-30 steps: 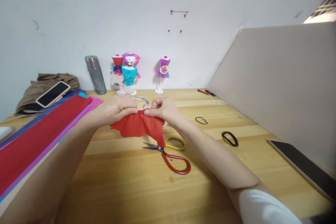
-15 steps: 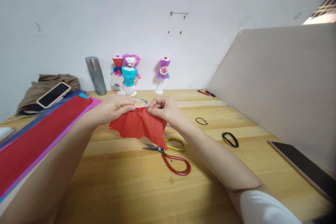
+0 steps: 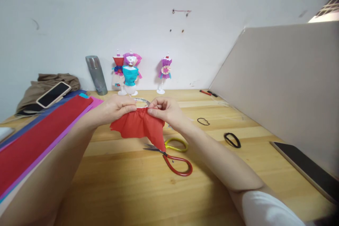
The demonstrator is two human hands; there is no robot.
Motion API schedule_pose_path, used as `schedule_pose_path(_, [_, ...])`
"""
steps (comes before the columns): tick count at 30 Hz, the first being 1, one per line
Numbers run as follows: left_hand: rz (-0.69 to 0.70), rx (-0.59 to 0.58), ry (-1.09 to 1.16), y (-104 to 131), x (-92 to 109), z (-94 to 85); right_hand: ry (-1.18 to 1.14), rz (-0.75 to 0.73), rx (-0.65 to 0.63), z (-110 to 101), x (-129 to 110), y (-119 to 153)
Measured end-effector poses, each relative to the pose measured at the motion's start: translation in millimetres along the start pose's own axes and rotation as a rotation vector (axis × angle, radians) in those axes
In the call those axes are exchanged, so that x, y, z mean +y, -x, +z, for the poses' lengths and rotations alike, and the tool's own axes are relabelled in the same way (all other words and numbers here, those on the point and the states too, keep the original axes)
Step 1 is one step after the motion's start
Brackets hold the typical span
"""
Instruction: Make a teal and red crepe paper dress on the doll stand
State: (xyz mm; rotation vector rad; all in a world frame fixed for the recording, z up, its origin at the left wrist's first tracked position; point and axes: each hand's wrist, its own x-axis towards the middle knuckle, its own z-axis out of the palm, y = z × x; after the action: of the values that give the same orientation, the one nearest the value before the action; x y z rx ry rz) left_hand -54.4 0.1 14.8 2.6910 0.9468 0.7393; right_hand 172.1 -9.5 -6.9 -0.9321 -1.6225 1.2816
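Observation:
A piece of red crepe paper (image 3: 141, 125) hangs between my hands, gathered into small pleats along its top edge. My left hand (image 3: 116, 108) pinches the left end of that edge, thumb on top. Thumb and finger of my right hand (image 3: 165, 111) are closed on the edge further right. Just behind the gathers lies a roll of tape (image 3: 143, 101), partly hidden by my hands. Scissors with one red and one yellow handle (image 3: 182, 173) lie open on the table below; the paper's lower right corner covers part of their pivot.
Long strips of red, pink and blue paper (image 3: 47, 132) lie at left, near a phone (image 3: 53, 94) on brown cloth (image 3: 58, 78). Small dressed mannequins (image 3: 130, 76) and a grey flask (image 3: 95, 76) stand by the wall. Black bands (image 3: 232, 140) and a dark flat device (image 3: 302, 167) lie at right.
The paper's right edge has swung slightly left, and its lower corner now covers more of the scissors' pivot. Both hands keep their pinch on the gathered edge.

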Motion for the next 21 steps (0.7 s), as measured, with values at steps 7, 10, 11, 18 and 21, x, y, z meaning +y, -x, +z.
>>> schedule_pose_path(7, [-0.009, 0.022, -0.005, 0.7, 2.3, -0.7, 0.007, -0.034, -0.007, -0.1, -0.5, -0.6])
schedule_pose_path(10, [-0.01, 0.03, -0.003, 0.9, 3.4, -1.4, 0.04, -0.039, -0.004, -0.3, 0.5, -0.9])
schedule_pose_path(11, [-0.011, 0.026, -0.003, 0.9, 3.9, -1.6, 0.047, -0.039, -0.007, -0.4, 1.1, -1.0])
schedule_pose_path(18, [-0.017, -0.004, -0.022, -0.5, 7.8, -4.7, 0.069, -0.046, 0.002, -1.4, 2.8, -2.4])
schedule_pose_path(21, [-0.024, -0.014, -0.033, -0.9, 8.4, -5.3, 0.063, -0.048, 0.01, -1.7, 1.7, -2.4])
